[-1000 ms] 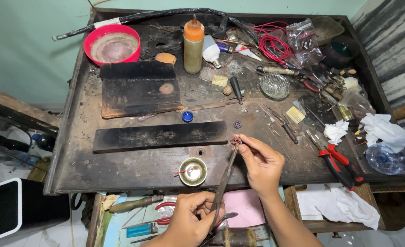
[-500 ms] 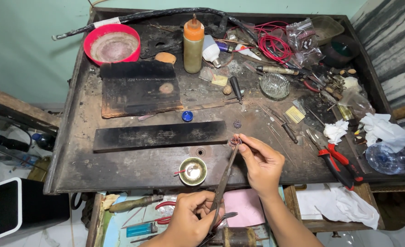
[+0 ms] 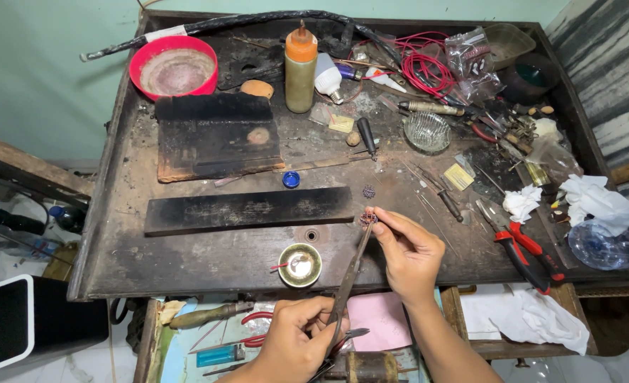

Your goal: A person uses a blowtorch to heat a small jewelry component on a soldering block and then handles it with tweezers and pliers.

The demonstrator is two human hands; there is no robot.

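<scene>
Over the near edge of the workbench [image 3: 186, 262]: left hand [image 3: 296, 344] clenched on long tweezers [image 3: 348, 280], tips at a small wire ornament [image 3: 368, 218] — pinched by right hand [image 3: 408, 252] fingertips — just right of brass dish [image 3: 299, 264].

A single head-worn camera looked steeply down from just above and behind the hands, facing forward over the bench [image 3: 186, 262]. Left hand [image 3: 293, 344] and right hand [image 3: 410, 252] sat low in frame, close to the lens.
</scene>
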